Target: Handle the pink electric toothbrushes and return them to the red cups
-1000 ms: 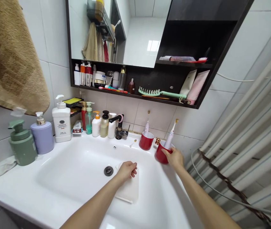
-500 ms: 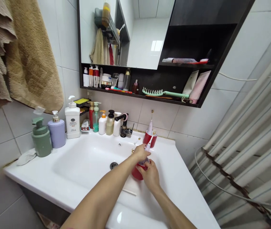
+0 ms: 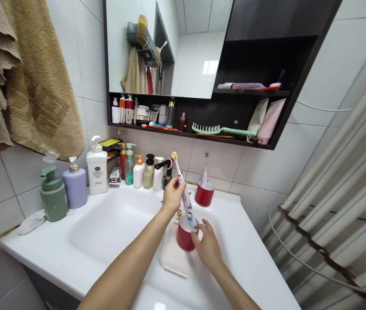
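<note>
White wall tiles are surrounding a wide basin (image 3: 105,228), with a dark mirror cabinet (image 3: 273,19) hanging above it. Compared with half a second ago, the electric toothbrush (image 3: 187,202) is now standing taller and tilting up and to the left, while the red cup (image 3: 185,239) is sitting lower over the pale tray (image 3: 173,260), and this seems to be parting brush from cup. The left hand (image 3: 173,196) is pinching the brush narrowly near its neck; the right hand (image 3: 209,247) is spreading loosely, its fingertips meeting the lower end of the brush and the cup's rim, though I cannot tell whether they are gripping either. That lower end is overlapping the cup's mouth, and whether it is still dipping inside is unclear. Behind, a second red cup (image 3: 204,196) is holding another pale brush (image 3: 204,178). As for writing, the handle is carrying a small cartoon print, the white pump bottle (image 3: 97,172) is showing a dark round emblem above tiny lines, and the red-and-white packet (image 3: 115,175) is bearing lettering, all staying too small to read
</note>
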A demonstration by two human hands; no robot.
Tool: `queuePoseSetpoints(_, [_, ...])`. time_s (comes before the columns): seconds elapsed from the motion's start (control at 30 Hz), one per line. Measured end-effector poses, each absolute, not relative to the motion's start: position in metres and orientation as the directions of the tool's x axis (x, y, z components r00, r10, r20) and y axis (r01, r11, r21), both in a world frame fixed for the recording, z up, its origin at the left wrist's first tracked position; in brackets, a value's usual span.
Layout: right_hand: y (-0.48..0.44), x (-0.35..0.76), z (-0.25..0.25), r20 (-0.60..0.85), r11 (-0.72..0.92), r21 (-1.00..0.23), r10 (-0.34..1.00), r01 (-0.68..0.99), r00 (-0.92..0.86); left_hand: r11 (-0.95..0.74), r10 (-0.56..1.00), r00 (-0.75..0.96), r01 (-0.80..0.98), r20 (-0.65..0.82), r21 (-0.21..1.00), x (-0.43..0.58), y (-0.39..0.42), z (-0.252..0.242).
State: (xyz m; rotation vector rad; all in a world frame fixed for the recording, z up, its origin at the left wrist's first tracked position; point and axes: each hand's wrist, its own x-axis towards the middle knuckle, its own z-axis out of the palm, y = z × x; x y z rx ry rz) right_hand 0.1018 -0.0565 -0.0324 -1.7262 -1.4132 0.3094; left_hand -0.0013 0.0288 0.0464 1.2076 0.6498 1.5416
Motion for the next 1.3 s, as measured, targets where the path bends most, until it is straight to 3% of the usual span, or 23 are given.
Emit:
queuePoseSetpoints(0.1, [-0.071,0.112,-0.016,0.248,0.078,-0.869,0.923,0.488,0.293,-0.103,0.975,0.12,-0.498,0.186,0.861,-0.002,0.013,0.029])
queuePoseSetpoints(0.2, [-0.084,0.11,-0.012,0.104,0.067,-0.966,0.985,0.249,0.137,0.092,0.966,0.251,-0.551,0.06,0.829,0.01,0.001,0.004])
queuePoseSetpoints(0.43, [-0.09,0.097,-0.026,-0.186,-0.195,-0.977,0.976,-0.081,-0.114,0.305,0.931,0.353,-0.6,-0.097,0.739,0.009,0.011,-0.019])
queuePoseSetpoints(0.7, [-0.086,0.096,-0.025,-0.185,-0.18,-0.952,0.983,0.249,0.003,0.289,0.955,0.241,-0.612,-0.175,0.736,0.003,0.018,-0.021])
queuePoseSetpoints(0.9, [-0.089,0.085,-0.019,-0.303,-0.298,-0.952,0.949,0.065,-0.085,0.26,0.965,0.192,-0.632,-0.177,0.73,0.003,0.022,-0.022])
queuePoseSetpoints(1.03, [-0.087,0.083,-0.021,-0.206,-0.202,-0.945,0.978,0.258,0.013,0.242,0.97,0.161,-0.65,-0.181,0.72,0.002,0.023,-0.02])
queuePoseSetpoints(1.17, [-0.086,0.083,-0.024,-0.237,-0.232,-0.936,0.971,0.266,0.013,0.227,0.974,0.14,-0.655,-0.179,0.721,0.003,0.022,-0.019])
queuePoseSetpoints(1.3, [-0.085,0.083,-0.025,-0.157,-0.166,-0.926,0.986,0.338,0.055,0.209,0.978,0.127,-0.684,-0.168,0.699,0.004,0.023,-0.02])
